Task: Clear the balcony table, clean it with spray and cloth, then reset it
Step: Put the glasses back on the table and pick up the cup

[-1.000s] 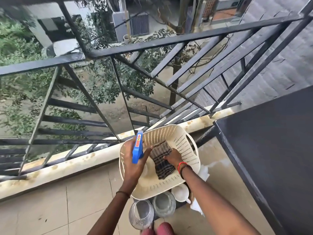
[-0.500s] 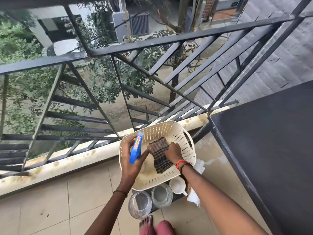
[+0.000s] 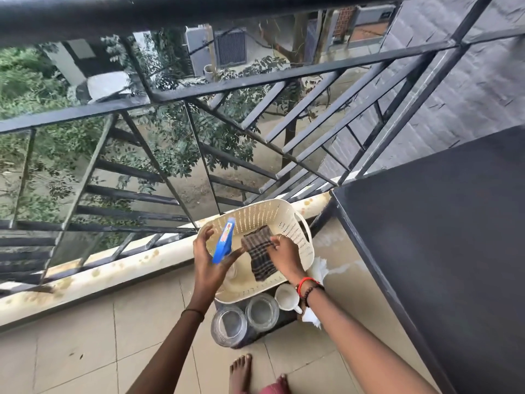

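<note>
Two hands work over one cream perforated basket (image 3: 287, 218) standing low on the balcony floor. The left hand (image 3: 210, 264) grips the one spray bottle (image 3: 224, 242) by its blue trigger head, thumb on one side and fingers on the other, the bottle upright above the basket's left half. The right hand (image 3: 285, 257) pinches the top edge of the one dark checked cloth (image 3: 259, 255), which hangs down inside the basket; its lower end may rest on the basket floor, though the angle leaves that unsure. Just in front of the basket stand two glass jars (image 3: 228, 325) side by side and one white cup (image 3: 285, 297) (all three seen from above, mouths up), with crumpled white paper (image 3: 319, 268) at the basket's right.

The basket's far rim is near a stained pale kerb (image 3: 113, 270), from which a black metal railing (image 3: 255, 81) rises with slanted bars. To the right, the corner of the dark desk (image 3: 440, 237) is near the basket, with a strip of wet-looking floor between them. Pale floor tiles (image 3: 71, 351) spread to the left of the arms. One bare foot (image 3: 240, 373) shows at the bottom edge. Beyond the railing are trees and bare ground far below.
</note>
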The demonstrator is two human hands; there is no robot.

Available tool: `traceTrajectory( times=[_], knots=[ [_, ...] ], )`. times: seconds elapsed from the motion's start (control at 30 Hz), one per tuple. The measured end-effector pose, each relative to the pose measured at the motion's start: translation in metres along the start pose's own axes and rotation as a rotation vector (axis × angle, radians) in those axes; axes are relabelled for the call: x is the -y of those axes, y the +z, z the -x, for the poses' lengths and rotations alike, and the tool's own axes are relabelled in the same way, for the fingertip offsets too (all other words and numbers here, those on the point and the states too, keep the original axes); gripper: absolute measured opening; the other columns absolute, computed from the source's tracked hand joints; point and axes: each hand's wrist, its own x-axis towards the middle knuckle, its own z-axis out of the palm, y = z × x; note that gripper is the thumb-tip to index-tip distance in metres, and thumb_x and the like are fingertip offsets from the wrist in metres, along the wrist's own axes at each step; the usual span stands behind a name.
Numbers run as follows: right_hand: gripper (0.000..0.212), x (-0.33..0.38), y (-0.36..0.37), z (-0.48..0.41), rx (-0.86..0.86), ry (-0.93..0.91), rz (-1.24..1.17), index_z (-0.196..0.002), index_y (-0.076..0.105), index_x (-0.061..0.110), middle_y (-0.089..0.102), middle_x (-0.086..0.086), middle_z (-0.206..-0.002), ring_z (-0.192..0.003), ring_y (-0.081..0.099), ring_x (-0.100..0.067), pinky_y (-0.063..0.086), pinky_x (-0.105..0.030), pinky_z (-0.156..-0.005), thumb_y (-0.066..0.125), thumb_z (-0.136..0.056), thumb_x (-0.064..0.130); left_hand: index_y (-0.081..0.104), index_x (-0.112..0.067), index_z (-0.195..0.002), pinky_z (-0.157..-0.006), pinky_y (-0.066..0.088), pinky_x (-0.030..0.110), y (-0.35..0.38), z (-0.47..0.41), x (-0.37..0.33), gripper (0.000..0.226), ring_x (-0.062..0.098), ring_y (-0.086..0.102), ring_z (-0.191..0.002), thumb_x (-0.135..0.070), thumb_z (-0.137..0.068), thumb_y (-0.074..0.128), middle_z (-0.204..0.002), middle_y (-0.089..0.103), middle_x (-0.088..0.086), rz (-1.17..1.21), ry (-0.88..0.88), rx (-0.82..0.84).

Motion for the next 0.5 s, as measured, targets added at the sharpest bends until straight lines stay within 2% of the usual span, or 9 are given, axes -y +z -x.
traceTrajectory(
  times=[0.07, 0.13, 0.23, 0.27, 0.43, 0.5],
  knots=[
    [0.031, 0.0, -0.003, 0.016, -0.032, -0.034, -0.063, -0.122, 0.058, 0.001, 0.064, -0.014, -0.121, -0.107, 0.062, -0.026, 0.049, -0.033, -0.092, 0.052, -0.091, 0.003, 0.04, -0.022, -0.137, -0.106, 0.04, 0.035, -0.002, 0.006, -0.004, 0.092, 0.014, 0.045, -0.125, -0.034, -0.06, 0.088, -0.13, 0.043, -0.003, -0.049, -0.002, -0.021],
    [0.026, -0.001, -0.007, 0.038, -0.092, -0.055, -0.144, -0.116, 0.06, 0.002, 0.067, -0.011, -0.112, -0.097, 0.063, -0.02, 0.048, -0.025, -0.083, 0.053, -0.091, 0.004, 0.039, -0.024, -0.138, -0.106, 0.035, 0.027, -0.008, 0.021, -0.008, 0.093, 0.011, 0.042, -0.125, -0.041, -0.06, 0.086, -0.128, 0.041, -0.008, -0.072, 0.012, -0.057],
    [0.008, -0.007, -0.011, 0.074, -0.196, -0.075, -0.256, -0.098, 0.061, 0.006, 0.066, -0.005, -0.091, -0.081, 0.058, -0.013, 0.044, -0.02, -0.074, 0.059, -0.09, 0.007, 0.044, -0.026, -0.134, -0.103, 0.034, 0.017, -0.025, 0.052, -0.015, 0.07, 0.001, 0.044, -0.122, -0.045, -0.074, 0.075, -0.127, 0.045, -0.011, -0.084, 0.053, -0.178],
    [0.002, -0.012, -0.011, 0.086, -0.223, -0.077, -0.27, -0.092, 0.059, 0.008, 0.064, -0.003, -0.086, -0.076, 0.057, -0.012, 0.043, -0.018, -0.072, 0.06, -0.09, 0.008, 0.047, -0.024, -0.131, -0.103, 0.036, 0.018, -0.031, 0.063, -0.016, 0.059, 0.003, 0.047, -0.121, -0.042, -0.08, 0.071, -0.127, 0.048, -0.009, -0.072, 0.061, -0.23],
    [0.014, -0.044, 0.002, 0.13, -0.274, -0.001, -0.312, -0.079, 0.053, 0.011, 0.058, 0.006, -0.068, -0.064, 0.054, -0.002, 0.036, 0.0, -0.06, 0.063, -0.089, 0.01, 0.055, -0.021, -0.111, -0.081, 0.046, 0.028, -0.047, 0.11, -0.005, 0.016, 0.016, 0.055, -0.094, -0.027, -0.097, 0.052, -0.109, 0.056, -0.001, -0.038, -0.057, -0.429],
    [0.018, -0.061, 0.012, 0.136, -0.25, 0.087, -0.304, -0.076, 0.05, 0.013, 0.057, 0.004, -0.065, -0.061, 0.057, -0.014, 0.038, -0.005, -0.059, 0.062, -0.089, 0.009, 0.055, -0.016, -0.109, -0.078, 0.048, 0.037, -0.044, 0.122, 0.008, 0.012, 0.019, 0.054, -0.087, -0.016, -0.097, 0.052, -0.105, 0.053, 0.004, -0.093, -0.119, -0.399]
  ],
)
